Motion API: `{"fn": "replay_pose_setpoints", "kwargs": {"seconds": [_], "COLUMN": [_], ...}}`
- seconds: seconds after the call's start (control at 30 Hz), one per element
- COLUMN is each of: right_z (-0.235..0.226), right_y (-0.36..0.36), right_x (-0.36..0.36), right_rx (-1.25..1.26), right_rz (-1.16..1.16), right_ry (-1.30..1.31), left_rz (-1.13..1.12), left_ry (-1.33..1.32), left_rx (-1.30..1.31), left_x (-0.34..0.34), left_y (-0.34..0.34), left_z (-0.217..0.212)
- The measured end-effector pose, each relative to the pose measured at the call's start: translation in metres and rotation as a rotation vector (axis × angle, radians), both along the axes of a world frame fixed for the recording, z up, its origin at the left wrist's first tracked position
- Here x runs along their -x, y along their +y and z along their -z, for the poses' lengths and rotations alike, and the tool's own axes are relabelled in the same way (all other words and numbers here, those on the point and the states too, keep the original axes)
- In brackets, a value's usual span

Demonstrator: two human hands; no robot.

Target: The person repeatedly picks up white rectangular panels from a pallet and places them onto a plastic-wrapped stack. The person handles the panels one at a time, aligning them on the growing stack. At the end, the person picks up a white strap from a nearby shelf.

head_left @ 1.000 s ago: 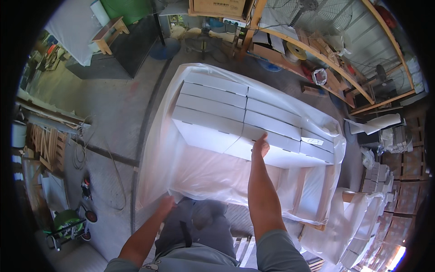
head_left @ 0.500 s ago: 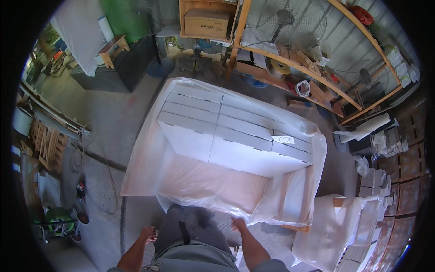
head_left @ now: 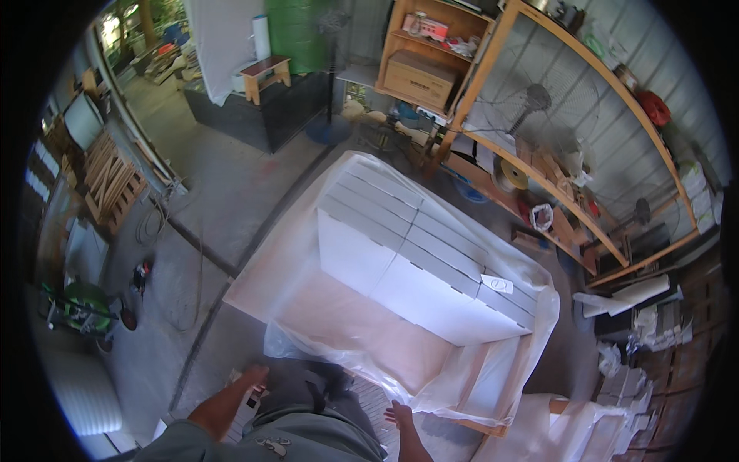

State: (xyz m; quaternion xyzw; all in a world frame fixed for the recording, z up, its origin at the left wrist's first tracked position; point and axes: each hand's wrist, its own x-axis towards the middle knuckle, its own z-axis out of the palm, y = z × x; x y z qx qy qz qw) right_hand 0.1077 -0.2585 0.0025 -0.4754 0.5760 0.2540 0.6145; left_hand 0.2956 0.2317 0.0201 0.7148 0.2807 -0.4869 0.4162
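In front of me stands a wooden crate lined with clear plastic film (head_left: 296, 304). White flat cartons (head_left: 419, 281) stand on edge in tight rows along its far side, and its near part shows a bare pinkish base. A white paper slip (head_left: 496, 284) with a hand-drawn mark lies on the cartons. My left hand (head_left: 254, 378) is by my left hip with curled fingers; a small black-and-white thing shows just below it, its kind unclear. My right hand (head_left: 398, 414) hangs open beside the crate's near edge, fingers apart and nothing in them, close to the film.
A second film-covered stack (head_left: 531, 431) stands at the lower right. Wooden shelving (head_left: 531, 115) with a large fan runs along the back wall. A small bench (head_left: 264, 75) rests on a dark block at the far left. A hose (head_left: 158, 223) lies on the left floor.
My view has turned, so the crate appears lower and tilted more. My right hand's fingers have spread and it sits lower in view. My left hand stays by my hip. The cartons stay put.
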Motion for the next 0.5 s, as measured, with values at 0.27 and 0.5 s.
{"fn": "replay_pose_setpoints", "kwargs": {"seconds": [0.27, 0.5], "right_z": [-0.037, -0.044], "right_y": [0.011, 0.032], "right_x": [-0.09, -0.083], "right_rx": [0.021, -0.03], "right_rz": [-0.006, -0.134], "right_ry": [-0.236, -0.158], "left_rz": [-0.005, -0.215], "left_ry": [-0.018, 0.018], "left_rx": [0.052, 0.13], "left_x": [-0.028, 0.009], "left_y": [0.017, 0.048], "left_z": [0.014, 0.012]}}
